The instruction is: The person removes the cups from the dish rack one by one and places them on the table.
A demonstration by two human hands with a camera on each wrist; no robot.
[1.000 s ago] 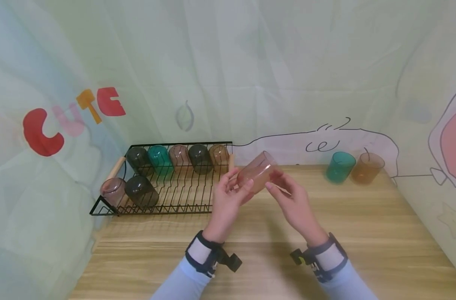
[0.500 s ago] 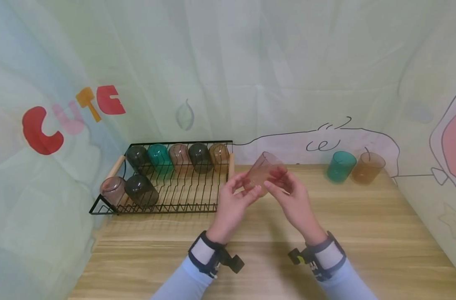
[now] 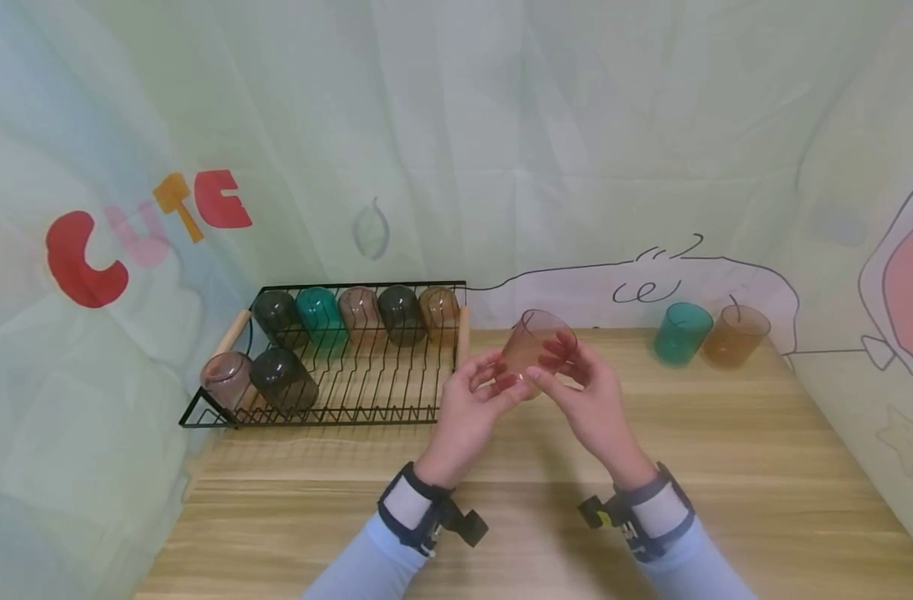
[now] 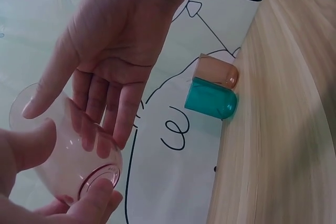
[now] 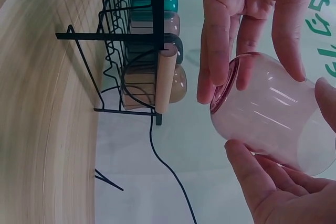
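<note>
A clear pink glass is held up in front of the rack, slightly tilted, its rim upward. My left hand grips it low on the left side; in the left wrist view a left fingertip touches its round base. My right hand holds it from the right, thumb in front and fingers behind, seen through the glass. In the right wrist view the pink glass lies between fingers of the left hand and the right hand.
A black wire rack with wooden handles stands at the left, holding several upturned glasses, among them a teal glass and a dark glass. Another teal glass and an amber glass stand upright at the table's back right.
The pink glass has turned from a strong tilt to more upright and shifted a little right. My left hand has moved right with it, closer to my right hand.
</note>
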